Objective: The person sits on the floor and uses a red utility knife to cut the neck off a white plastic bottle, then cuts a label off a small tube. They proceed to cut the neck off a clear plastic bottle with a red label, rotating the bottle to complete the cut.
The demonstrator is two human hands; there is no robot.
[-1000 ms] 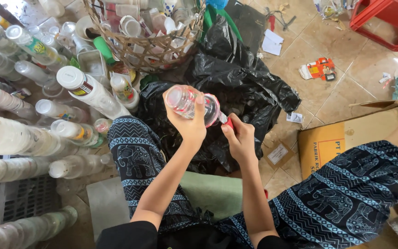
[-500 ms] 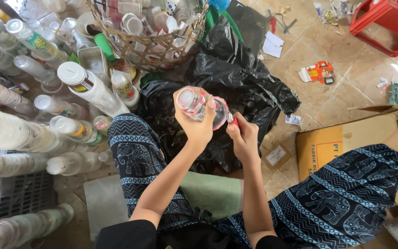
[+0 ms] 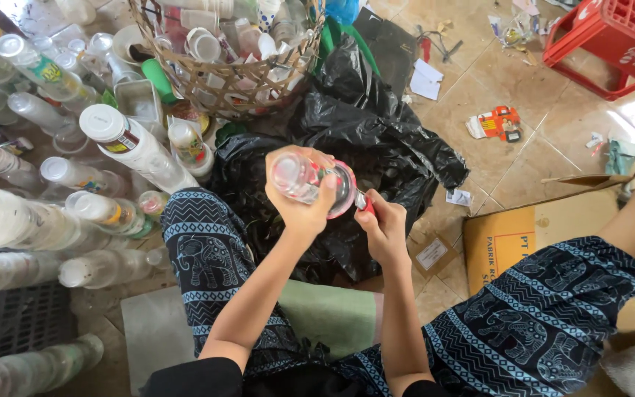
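left hand point(image 3: 304, 209) was clamped round the clear bottle point(image 3: 310, 180) mid-frame, long axis pointing rightward at the right hand point(image 3: 385, 229), whose grip pinched a small red-handled tool point(image 3: 364, 204) touching its end.

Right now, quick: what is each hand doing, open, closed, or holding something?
Left hand: closed around a clear plastic bottle, held over the black bag.
Right hand: closed on a small red-handled tool set against the bottle.

The left hand point(image 3: 304, 209) grips a clear plastic bottle point(image 3: 316, 181) above a crumpled black plastic bag point(image 3: 376, 140). The right hand point(image 3: 385, 229) holds a small red-handled cutter point(image 3: 362, 202) against it. A woven basket point(image 3: 238, 87) of bottles stands behind.
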